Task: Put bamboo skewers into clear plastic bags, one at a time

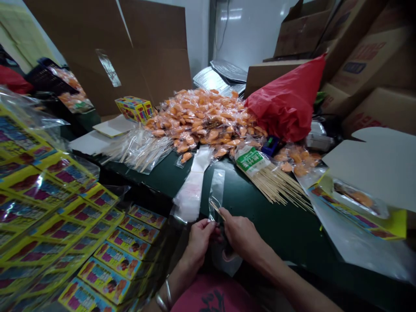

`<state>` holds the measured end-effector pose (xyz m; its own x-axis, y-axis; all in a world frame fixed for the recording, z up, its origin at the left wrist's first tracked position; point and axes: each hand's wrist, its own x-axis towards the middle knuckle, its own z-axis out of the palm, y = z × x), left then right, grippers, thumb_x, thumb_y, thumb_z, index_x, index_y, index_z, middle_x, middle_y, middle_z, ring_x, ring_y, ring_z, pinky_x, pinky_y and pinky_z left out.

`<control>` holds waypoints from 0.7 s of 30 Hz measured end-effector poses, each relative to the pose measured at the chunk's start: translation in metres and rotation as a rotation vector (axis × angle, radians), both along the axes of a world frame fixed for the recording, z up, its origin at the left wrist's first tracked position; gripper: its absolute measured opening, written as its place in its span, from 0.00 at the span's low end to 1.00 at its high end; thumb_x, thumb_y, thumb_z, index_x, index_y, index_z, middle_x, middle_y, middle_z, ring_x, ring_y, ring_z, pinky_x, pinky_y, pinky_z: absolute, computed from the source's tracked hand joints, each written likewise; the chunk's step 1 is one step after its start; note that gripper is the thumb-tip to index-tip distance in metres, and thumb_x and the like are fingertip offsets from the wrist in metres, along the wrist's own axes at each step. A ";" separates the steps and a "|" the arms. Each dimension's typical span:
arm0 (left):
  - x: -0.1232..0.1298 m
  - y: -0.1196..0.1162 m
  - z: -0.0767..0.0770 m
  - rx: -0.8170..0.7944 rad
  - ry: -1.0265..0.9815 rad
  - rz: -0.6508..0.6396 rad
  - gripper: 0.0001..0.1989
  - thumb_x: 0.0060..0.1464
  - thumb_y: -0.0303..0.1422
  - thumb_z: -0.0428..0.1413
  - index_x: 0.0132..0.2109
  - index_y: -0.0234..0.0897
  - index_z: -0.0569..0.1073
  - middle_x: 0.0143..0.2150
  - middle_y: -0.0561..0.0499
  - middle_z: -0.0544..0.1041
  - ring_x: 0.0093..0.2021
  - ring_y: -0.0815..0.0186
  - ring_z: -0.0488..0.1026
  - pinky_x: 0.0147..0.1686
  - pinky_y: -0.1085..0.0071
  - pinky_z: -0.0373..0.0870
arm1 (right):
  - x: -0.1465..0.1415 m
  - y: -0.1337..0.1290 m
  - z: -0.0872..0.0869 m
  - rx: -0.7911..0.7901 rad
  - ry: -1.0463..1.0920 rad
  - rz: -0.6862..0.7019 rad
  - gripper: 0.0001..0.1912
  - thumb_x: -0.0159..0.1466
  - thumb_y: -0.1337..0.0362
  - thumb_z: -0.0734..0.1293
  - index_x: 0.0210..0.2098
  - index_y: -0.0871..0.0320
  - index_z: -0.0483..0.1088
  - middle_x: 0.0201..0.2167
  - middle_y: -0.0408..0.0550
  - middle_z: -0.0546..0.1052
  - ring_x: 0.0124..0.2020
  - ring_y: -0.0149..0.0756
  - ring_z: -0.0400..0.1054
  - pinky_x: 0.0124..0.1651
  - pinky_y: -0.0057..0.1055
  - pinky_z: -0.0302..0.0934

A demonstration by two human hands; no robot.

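My left hand point(199, 239) pinches the lower end of a narrow clear plastic bag point(217, 182), which lies flat on the green table point(191, 167) with its far end pointing away. Close beside it, my right hand point(241, 234) has its fingers closed around a few thin wooden sticks point(215, 206), whose tips lie over the bag's opening. How many sticks there are I cannot tell. Left of the hands is a stack of empty clear bags point(192, 190). To the right, a bundle of bamboo skewers point(268, 184) fans out of its green-labelled packet point(251, 159).
A heap of wrapped orange pieces point(208, 119) fills the table's back. Bagged sticks point(139, 149) lie left of it, a red plastic bag point(286, 104) right. Wrapped yellow boxes point(52, 203) crowd the left side. An open yellow box point(360, 208) sits at right; cartons point(360, 60) stand behind.
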<state>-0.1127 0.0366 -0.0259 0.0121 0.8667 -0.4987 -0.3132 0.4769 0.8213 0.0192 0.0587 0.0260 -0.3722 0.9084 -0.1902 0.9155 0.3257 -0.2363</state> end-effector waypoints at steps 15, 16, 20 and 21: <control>0.023 -0.014 0.037 0.268 0.254 -0.360 0.14 0.51 0.39 0.52 0.26 0.32 0.68 0.21 0.54 0.69 0.22 0.71 0.63 0.23 0.77 0.59 | 0.009 -0.049 -0.014 -0.246 1.749 -0.712 0.20 0.60 0.53 0.65 0.48 0.57 0.66 0.44 0.53 0.72 0.42 0.40 0.69 0.41 0.34 0.64; 0.026 -0.012 0.041 0.280 0.245 -0.366 0.13 0.51 0.39 0.52 0.26 0.33 0.68 0.21 0.55 0.69 0.22 0.71 0.63 0.23 0.77 0.59 | 0.010 -0.049 -0.012 -0.157 1.722 -0.694 0.20 0.61 0.53 0.64 0.49 0.56 0.66 0.45 0.54 0.72 0.44 0.42 0.68 0.42 0.35 0.64; 0.033 0.001 0.060 0.470 0.382 -0.452 0.12 0.52 0.35 0.50 0.25 0.33 0.67 0.21 0.56 0.66 0.23 0.72 0.60 0.23 0.77 0.56 | 0.009 -0.012 0.002 0.397 1.339 -0.593 0.17 0.62 0.56 0.62 0.49 0.55 0.67 0.50 0.53 0.69 0.50 0.43 0.63 0.49 0.39 0.59; 0.032 0.007 0.066 0.524 0.449 -0.489 0.12 0.52 0.33 0.50 0.23 0.33 0.67 0.20 0.56 0.65 0.23 0.72 0.59 0.23 0.77 0.55 | 0.010 0.004 0.006 0.520 1.261 -0.541 0.15 0.62 0.57 0.61 0.47 0.55 0.68 0.50 0.52 0.69 0.52 0.43 0.62 0.51 0.40 0.57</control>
<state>-0.0806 0.0436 0.0398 0.3423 0.9361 -0.0807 0.2384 -0.0035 0.9711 0.0289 0.0623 0.0319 0.3602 0.8515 0.3810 0.2314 0.3141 -0.9207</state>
